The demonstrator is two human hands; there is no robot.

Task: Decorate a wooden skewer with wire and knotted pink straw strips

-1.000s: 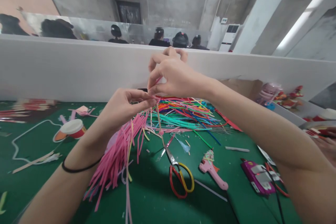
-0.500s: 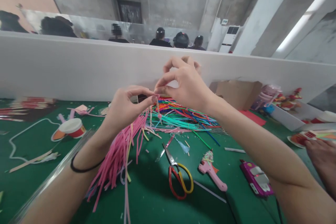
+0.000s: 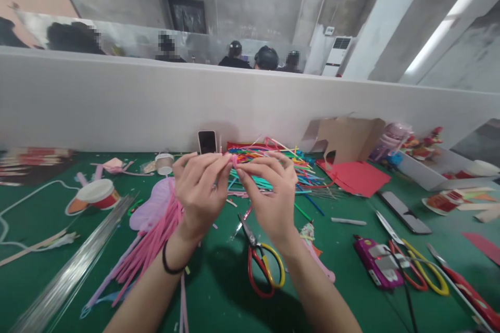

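My left hand (image 3: pixel 201 190) and my right hand (image 3: pixel 273 192) meet in front of me above the table, fingertips close together. Between them is a small twisted pink pipe cleaner (image 3: pixel 235 160), pinched from both sides; its far end is hidden by my fingers. Behind my hands lies a pile of multicoloured pipe cleaners (image 3: pixel 308 169). A bundle of pink pipe cleaners (image 3: pixel 150 250) spreads beside and under my left forearm. Below my hands rest open scissors (image 3: pixel 267 270) with red and yellow handles. My right forearm partly covers a pink glue gun (image 3: pixel 324 269).
A phone (image 3: pixel 207 141) leans at the white partition (image 3: pixel 117 99). On the left are a paper cup (image 3: pixel 105 195) and thin wires (image 3: pixel 78 265). To the right lie red paper (image 3: pixel 359 177), a purple device (image 3: pixel 377 265), another phone (image 3: pixel 406 213) and more scissors (image 3: pixel 425 268).
My right hand has come down from its raised pose, and my left hand has turned inward, so both pinch at one height. Another person's hand at the right edge has left the view.
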